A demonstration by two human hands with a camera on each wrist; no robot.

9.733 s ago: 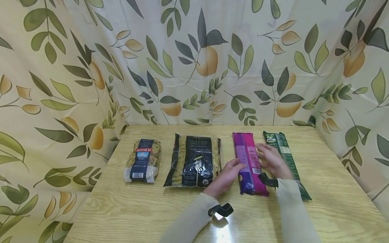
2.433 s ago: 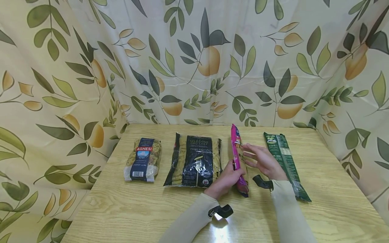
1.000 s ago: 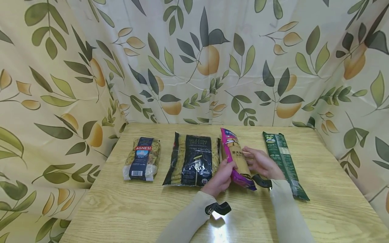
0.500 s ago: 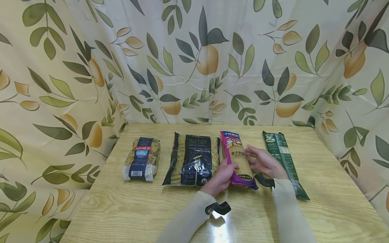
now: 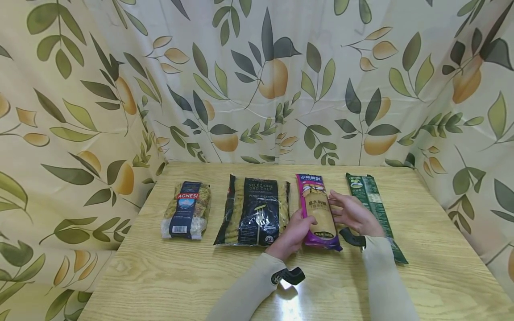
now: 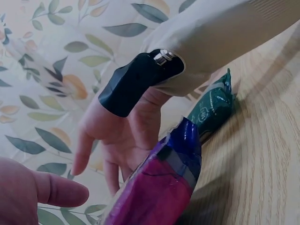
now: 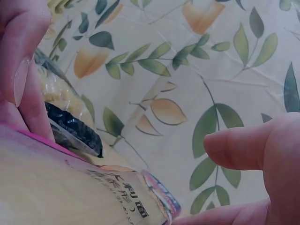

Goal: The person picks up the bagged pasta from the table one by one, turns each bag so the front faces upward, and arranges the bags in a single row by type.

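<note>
A pink and purple packet of spaghetti [image 5: 319, 207] lies front side up, its window showing pale pasta. My left hand [image 5: 292, 234] holds its left edge, thumb over the front and fingers going beneath. In the left wrist view the packet [image 6: 157, 187] looks tilted, its pink back in sight; the left thumb [image 6: 63, 190] shows at the side, the other left fingers hidden. My right hand [image 5: 355, 216] is at the right edge, fingers extended, fingertips at the packet's side. The right wrist view shows the right thumb [image 7: 234, 147] raised off the packet [image 7: 84, 187].
Immediately left of the spaghetti lies a large black bag of penne [image 5: 259, 214]. An Agnesi pasta bag [image 5: 186, 209] lies farther left. To the right is a long green packet [image 5: 375, 209], partly behind my right hand. A patterned curtain [image 5: 241, 89] borders the wooden table [image 5: 168, 276].
The spaghetti packet has turned from back side up, through standing on edge, to front side up. Lately it has shifted slightly right and straightened. The other bags stay in place.
</note>
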